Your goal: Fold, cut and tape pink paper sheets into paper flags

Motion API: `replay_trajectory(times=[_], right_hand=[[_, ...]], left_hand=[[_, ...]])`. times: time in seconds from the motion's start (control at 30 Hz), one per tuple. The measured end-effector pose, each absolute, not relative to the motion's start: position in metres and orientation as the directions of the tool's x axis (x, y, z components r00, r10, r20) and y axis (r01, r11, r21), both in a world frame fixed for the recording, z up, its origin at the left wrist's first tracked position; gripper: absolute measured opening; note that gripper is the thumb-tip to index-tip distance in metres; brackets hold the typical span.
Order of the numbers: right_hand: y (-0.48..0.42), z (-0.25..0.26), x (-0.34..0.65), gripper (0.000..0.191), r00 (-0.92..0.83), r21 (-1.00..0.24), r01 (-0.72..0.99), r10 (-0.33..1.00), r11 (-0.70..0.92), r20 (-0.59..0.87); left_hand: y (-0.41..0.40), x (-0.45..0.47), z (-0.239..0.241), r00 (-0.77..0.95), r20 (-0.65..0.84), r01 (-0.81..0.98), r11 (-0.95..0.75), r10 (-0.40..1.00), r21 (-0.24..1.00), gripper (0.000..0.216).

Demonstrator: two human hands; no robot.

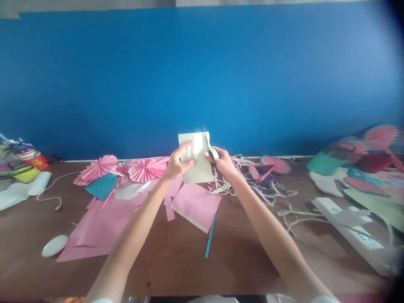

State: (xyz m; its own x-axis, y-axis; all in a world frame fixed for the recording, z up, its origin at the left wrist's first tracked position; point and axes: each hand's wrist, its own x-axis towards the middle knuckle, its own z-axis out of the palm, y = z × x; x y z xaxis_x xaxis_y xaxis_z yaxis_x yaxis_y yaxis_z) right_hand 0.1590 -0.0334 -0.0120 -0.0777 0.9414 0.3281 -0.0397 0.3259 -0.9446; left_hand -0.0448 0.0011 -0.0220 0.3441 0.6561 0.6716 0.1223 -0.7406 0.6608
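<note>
My left hand (pixel 176 163) pinches the left edge of a pale cream sheet of paper (pixel 198 166) held upright above the brown table (pixel 176 261). On the sheet's right side my right hand (pixel 223 160) grips a pair of scissors (pixel 208 145). Their dark blades point up along the paper's right edge. Just below the hands a stack of pink paper (pixel 195 206) lies flat on the table.
Pink pleated paper fans (pixel 126 168) and a teal sheet (pixel 101 186) lie at the left, with large pink sheets (pixel 94 235) and a white mouse (pixel 54 245). Cut paper strips (pixel 268 189) spread to the right, beside colourful paper piles (pixel 362 168) and a white power strip (pixel 350 227). A blue wall stands behind.
</note>
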Motion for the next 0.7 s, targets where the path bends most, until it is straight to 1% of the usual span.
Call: replay_trajectory(times=[0.13, 0.27, 0.5, 0.7], right_hand=[[-0.0322, -0.0144, 0.1613, 0.041, -0.107, -0.95, -0.03, 0.944, 0.311, 0.312], [-0.0311, -0.0155, 0.1623, 0.043, -0.11, -0.951, -0.03, 0.945, 0.308, 0.309], [-0.0316, -0.0153, 0.1581, 0.04, -0.064, -0.949, -0.026, 0.947, 0.315, 0.316], [-0.0329, -0.0137, 0.1566, 0.041, -0.045, -0.948, -0.06, 0.948, 0.313, 0.316]], left_hand=[[0.0014, -0.0444, -0.0233, 0.341, 0.663, 0.123, -0.731, 0.667, 0.672, 0.068], [0.0018, -0.0459, -0.0231, 0.34, 0.673, 0.14, -0.743, 0.657, 0.655, 0.067], [0.0028, -0.0451, -0.0236, 0.328, 0.69, 0.15, -0.757, 0.645, 0.636, 0.066], [0.0002, -0.0449, -0.0211, 0.334, 0.694, 0.151, -0.763, 0.638, 0.629, 0.065]])
